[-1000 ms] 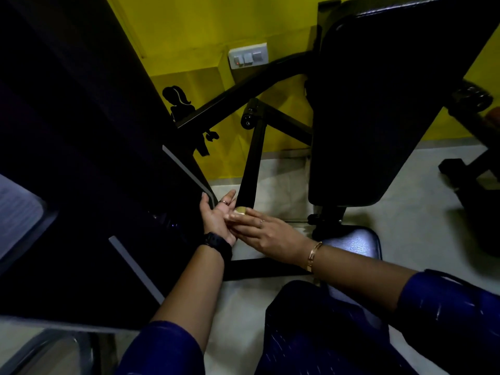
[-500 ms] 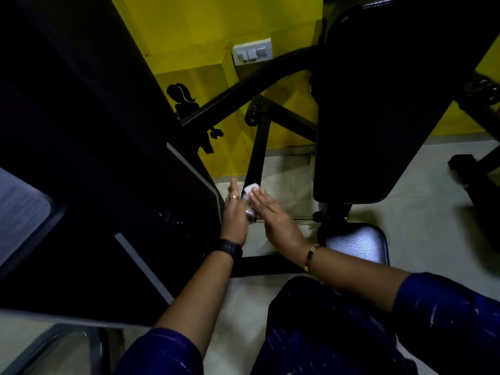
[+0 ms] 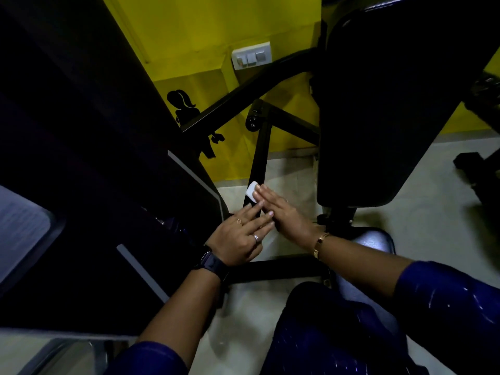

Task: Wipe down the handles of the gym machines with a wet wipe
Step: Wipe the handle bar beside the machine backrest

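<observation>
The right hand (image 3: 286,216) presses the wet wipe (image 3: 251,191) on the black bar (image 3: 260,155) with straight fingers (image 3: 266,197), grip not closed; left hand (image 3: 239,238) flat, empty; unpinched, the wipe may slip.

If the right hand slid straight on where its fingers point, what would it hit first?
Probably the small white wipe at the right hand's fingertips, against the black metal bar.

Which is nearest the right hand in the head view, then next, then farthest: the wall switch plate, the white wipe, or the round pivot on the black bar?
1. white wipe, under the fingertips of the right hand, on the black bar.
2. round pivot, at the bar's upper end.
3. switch plate, on the yellow wall above the pivot.
</observation>
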